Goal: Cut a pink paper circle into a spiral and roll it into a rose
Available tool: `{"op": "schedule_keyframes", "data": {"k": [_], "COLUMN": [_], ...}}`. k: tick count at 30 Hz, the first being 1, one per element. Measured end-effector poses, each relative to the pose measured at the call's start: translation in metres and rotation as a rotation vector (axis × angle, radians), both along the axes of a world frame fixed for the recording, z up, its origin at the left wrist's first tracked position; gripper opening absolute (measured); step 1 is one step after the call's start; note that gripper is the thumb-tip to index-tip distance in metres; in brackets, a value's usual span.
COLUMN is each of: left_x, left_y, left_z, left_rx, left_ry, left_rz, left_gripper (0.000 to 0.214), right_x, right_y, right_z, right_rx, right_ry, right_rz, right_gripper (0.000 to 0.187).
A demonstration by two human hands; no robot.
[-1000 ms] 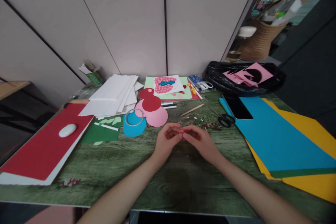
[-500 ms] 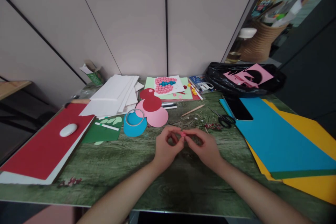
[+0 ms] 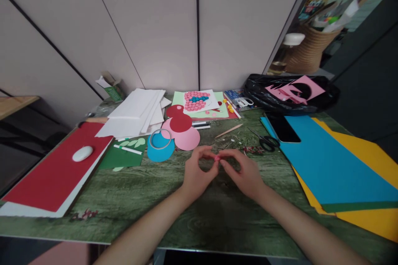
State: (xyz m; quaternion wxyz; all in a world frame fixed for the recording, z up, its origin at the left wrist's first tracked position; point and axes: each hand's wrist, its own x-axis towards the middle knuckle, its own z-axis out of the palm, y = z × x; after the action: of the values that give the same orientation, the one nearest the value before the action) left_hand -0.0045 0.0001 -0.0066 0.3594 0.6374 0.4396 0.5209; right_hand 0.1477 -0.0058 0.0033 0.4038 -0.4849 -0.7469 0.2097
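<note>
A small pink piece (image 3: pixel 217 158), perhaps rolled paper, sits between the fingertips of both hands just above the table. My left hand (image 3: pixel 199 172) pinches it from the left, thumb below and forefinger above. From the other side my right hand (image 3: pixel 244 170) grips it with thumb and forefinger. Its exact shape is mostly covered by the fingers. Beyond my hands lie a pink paper circle (image 3: pixel 187 139), a red circle (image 3: pixel 180 123) and a blue circle (image 3: pixel 160 156) with a roll of tape (image 3: pixel 151 142) on it. A pointed wooden stick (image 3: pixel 229 131) lies farther back.
Black scissors (image 3: pixel 269 143) and a phone (image 3: pixel 284 127) on blue sheets (image 3: pixel 336 165) lie to the right. Leftward are red sheets (image 3: pixel 59 178) with a white mouse (image 3: pixel 82 153). At the back lies a card with pink and blue pieces (image 3: pixel 197 100), near a black bag (image 3: pixel 258 95).
Both hands stay in nearly the same place around the pink piece. The left fingers have shifted slightly, with the forefinger a little higher. The view has moved very slightly.
</note>
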Motion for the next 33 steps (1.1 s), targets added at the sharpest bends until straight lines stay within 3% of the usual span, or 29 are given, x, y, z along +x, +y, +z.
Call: {"op": "schedule_keyframes", "data": {"k": [8, 33], "left_x": [-0.002, -0.002], "left_y": [-0.0017, -0.0021], "left_z": [0.0037, 0.005], "left_rx": [0.111, 0.141], "left_ry": [0.17, 0.215], "left_rz": [-0.012, 0.037], "left_gripper": [0.014, 0.012], "right_x": [0.0052, 0.0084], "right_y": [0.0032, 0.0013], "right_z": [0.0032, 0.0085], "right_rx": [0.252, 0.377], "right_ry": [-0.195, -0.417], "right_rz": [0.004, -0.008], "right_gripper": [0.008, 0.008]}}
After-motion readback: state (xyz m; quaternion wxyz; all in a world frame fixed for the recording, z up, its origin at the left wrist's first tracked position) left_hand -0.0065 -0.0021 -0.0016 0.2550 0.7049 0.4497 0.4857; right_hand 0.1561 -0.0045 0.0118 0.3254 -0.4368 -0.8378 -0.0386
